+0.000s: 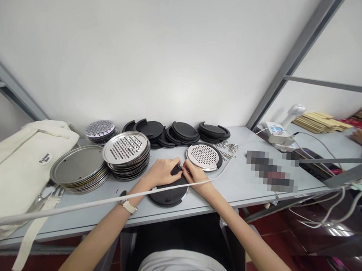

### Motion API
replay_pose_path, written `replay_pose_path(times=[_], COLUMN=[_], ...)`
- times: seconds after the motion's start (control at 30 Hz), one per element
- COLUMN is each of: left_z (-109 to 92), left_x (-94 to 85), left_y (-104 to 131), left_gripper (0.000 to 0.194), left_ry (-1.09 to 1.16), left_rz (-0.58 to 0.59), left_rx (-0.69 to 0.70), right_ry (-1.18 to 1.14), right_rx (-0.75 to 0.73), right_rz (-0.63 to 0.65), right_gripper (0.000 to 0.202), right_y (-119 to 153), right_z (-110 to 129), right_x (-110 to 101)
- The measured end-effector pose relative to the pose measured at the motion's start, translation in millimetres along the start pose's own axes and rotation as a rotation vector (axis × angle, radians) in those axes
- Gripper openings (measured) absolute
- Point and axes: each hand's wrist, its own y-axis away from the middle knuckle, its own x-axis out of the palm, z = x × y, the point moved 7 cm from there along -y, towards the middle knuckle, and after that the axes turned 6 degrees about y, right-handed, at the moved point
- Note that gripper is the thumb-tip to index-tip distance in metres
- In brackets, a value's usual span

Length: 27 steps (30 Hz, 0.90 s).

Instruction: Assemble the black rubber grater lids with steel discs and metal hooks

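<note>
On the grey table [242, 184], a cream bag at far left [20, 154] bears an oval label [46, 159], its lettering too blurred to read. Near centre lies a black disc [168, 196]; the left hand [164, 173] pinches its far rim. The right hand [195, 175], fingers bent, meets it there; whether it grips I cannot tell.

My bare left forearm [98, 232] slants in from the near left, my right forearm [248, 233] from the near right. My left hand [163, 173] and right hand [195, 176] grip close together, backs upward, fingers curled, left thumb pointing right, right fingertips bunched leftward.
</note>
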Motion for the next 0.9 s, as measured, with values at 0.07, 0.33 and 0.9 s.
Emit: replay_pose_path(times=[0.07,0.33,0.9], left_z=[1,4,20], left_x=[-1.3,-1.5,2.2], left_y=[0,-2,-6], left_gripper=[0.019,0.010,0.018], left_ry=[0.017,0.078,0.036], left_rz=[-0.019,-0.101,-0.157], left_rx=[-0.009,0.053,-0.004], right_ry=[0.000,0.042,-0.057], right_rx=[-0.008,-0.004,-0.059], right_rz=[0.001,-0.009,-0.092], right_gripper=[0.011,0.013,0.012], right_y=[0,0,14], right_z=[1,-2,53], right_x=[0,2,-10])
